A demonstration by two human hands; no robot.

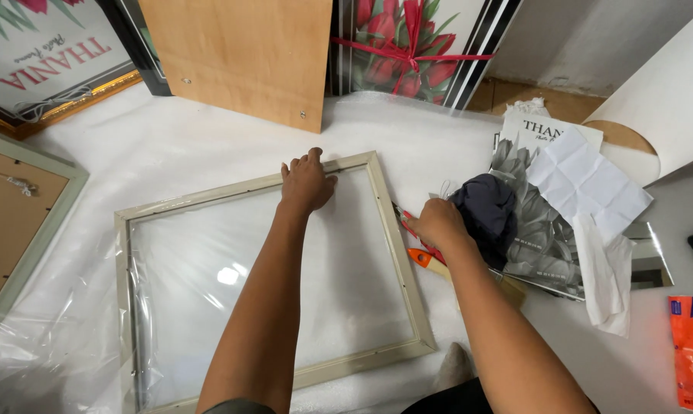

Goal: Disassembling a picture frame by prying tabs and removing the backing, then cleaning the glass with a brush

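A pale wooden picture frame (pixel 385 222) with a glass pane lies flat on white foam sheeting, loose clear plastic wrap along its left side. My left hand (pixel 306 182) rests palm down on the frame's top rail, fingers spread. My right hand (pixel 437 224) sits just outside the frame's right rail, closed around a red-handled tool (pixel 407 222) whose tip touches the rail. A dark blue cloth (pixel 488 211) lies right beside that hand.
An orange-handled brush (pixel 427 261) lies under my right wrist. A grey flower print (pixel 538 230), creased white paper (pixel 588 180) and a tissue lie at right. Another frame (pixel 24 222) is at left. A wooden board (pixel 239 54) and framed tulip pictures lean at the back.
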